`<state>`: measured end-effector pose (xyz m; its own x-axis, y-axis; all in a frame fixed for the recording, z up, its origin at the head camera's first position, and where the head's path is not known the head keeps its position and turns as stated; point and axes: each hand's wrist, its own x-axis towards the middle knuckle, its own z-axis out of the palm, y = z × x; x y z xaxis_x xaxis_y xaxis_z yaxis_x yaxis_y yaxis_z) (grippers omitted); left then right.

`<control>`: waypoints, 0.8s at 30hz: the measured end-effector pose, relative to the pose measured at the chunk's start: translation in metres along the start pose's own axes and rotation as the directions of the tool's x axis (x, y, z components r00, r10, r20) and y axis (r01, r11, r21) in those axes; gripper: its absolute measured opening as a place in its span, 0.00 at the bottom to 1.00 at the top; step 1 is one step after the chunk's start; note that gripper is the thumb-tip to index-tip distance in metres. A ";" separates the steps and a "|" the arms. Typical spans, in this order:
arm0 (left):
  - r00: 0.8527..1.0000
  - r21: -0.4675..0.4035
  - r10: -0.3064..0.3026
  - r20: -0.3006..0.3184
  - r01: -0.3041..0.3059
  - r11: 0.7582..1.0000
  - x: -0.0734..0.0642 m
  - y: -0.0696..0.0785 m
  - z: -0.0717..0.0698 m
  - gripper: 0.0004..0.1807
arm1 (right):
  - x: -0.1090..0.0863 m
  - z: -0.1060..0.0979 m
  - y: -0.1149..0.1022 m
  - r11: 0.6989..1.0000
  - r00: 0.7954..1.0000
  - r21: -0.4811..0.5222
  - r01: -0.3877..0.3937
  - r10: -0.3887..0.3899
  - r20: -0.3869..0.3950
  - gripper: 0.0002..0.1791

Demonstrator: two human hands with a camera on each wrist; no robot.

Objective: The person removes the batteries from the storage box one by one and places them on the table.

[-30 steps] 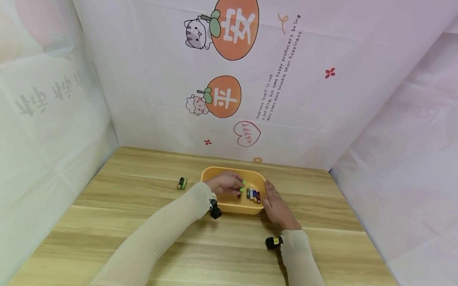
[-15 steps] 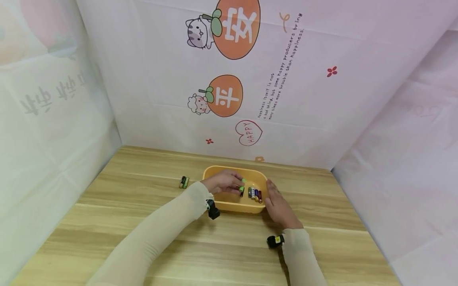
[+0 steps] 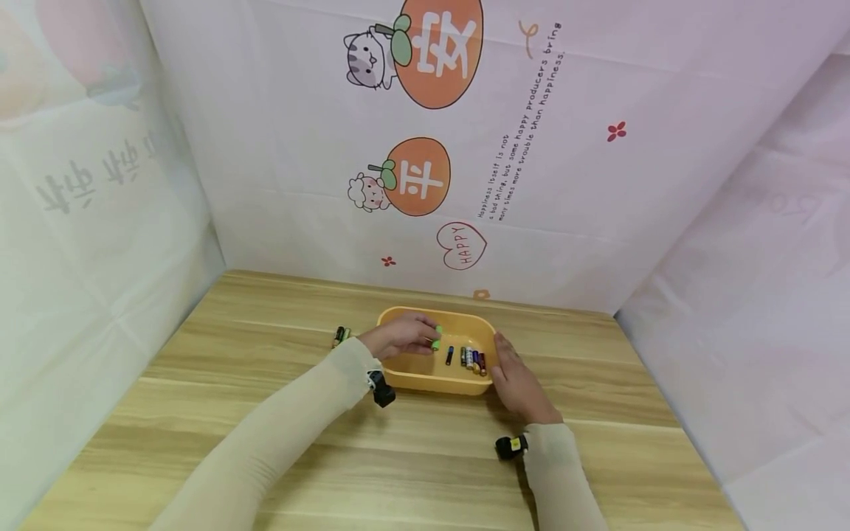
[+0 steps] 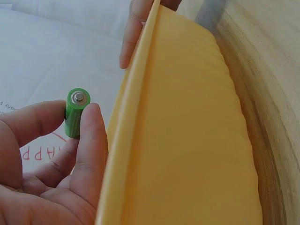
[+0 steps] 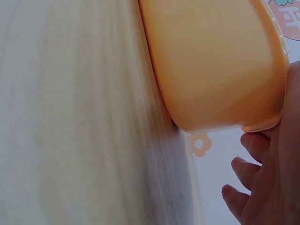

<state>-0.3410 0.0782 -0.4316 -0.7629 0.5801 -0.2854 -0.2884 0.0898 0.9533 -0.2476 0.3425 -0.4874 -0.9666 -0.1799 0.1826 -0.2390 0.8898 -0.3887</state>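
My left hand (image 3: 406, 335) is over the left part of a yellow plastic bin (image 3: 425, 382). Between thumb and fingertips it pinches a green battery (image 4: 75, 112), held with the button end toward the left wrist camera. Inside the bin, right of that hand, lies a dark blue battery (image 3: 449, 355). Further right is a row of several batteries (image 3: 473, 361), side by side. My right hand (image 3: 521, 380) holds the bin's right end, thumb at the rim and the other fingers along the outer wall; in the right wrist view its fingertips (image 5: 241, 164) show past the corner.
Two batteries (image 3: 341, 335) lie on the wooden table (image 3: 279, 332) left of the bin, partly covered by the left wrist. A printed cloth (image 3: 299, 184) hangs close behind the bin. More cloth walls stand at both sides.
My left hand has drawn left inside the bin with the green battery, and the dark blue battery now lies uncovered, apart from the fingers. The right hand stays at the bin's end.
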 end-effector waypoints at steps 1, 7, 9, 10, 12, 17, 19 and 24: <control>1.000 -0.002 0.005 -0.002 -0.005 1.000 -0.001 0.000 -0.002 0.21 | 0.000 0.000 -0.001 1.000 1.000 0.005 0.000 0.000 -0.001 0.34; 1.000 -0.021 0.017 -0.022 -0.018 1.000 -0.006 -0.001 -0.012 0.22 | -0.001 -0.002 -0.004 1.000 1.000 0.015 -0.010 0.010 0.011 0.34; 1.000 -0.023 0.020 -0.020 -0.021 1.000 -0.007 -0.001 -0.016 0.22 | -0.001 -0.002 -0.005 1.000 1.000 0.017 -0.012 0.012 0.014 0.34; 1.000 -0.027 0.021 -0.018 -0.022 0.999 -0.007 -0.001 -0.018 0.22 | -0.001 -0.002 -0.005 1.000 1.000 0.017 -0.012 0.012 0.014 0.34; 1.000 -0.034 0.021 -0.017 -0.021 0.999 -0.008 -0.002 -0.021 0.21 | -0.001 -0.002 -0.005 1.000 1.000 0.012 -0.008 0.008 0.013 0.34; 1.000 -0.042 0.018 -0.018 -0.019 0.999 -0.011 0.000 -0.027 0.22 | -0.001 -0.002 -0.004 1.000 1.000 0.019 -0.002 0.002 0.008 0.33; 1.000 -0.046 0.016 -0.017 -0.017 0.999 -0.013 0.001 -0.028 0.23 | -0.002 -0.002 -0.004 1.000 1.000 0.026 -0.009 0.009 0.013 0.33; 1.000 -0.037 0.023 -0.006 -0.024 0.999 -0.020 0.003 -0.031 0.24 | -0.004 -0.001 -0.003 0.998 0.999 0.054 -0.028 0.027 0.020 0.34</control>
<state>-0.3443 0.0420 -0.4260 -0.7731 0.5769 -0.2637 -0.2913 0.0463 0.9555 -0.2434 0.3408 -0.4861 -0.9742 -0.1644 0.1544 -0.2169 0.8706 -0.4417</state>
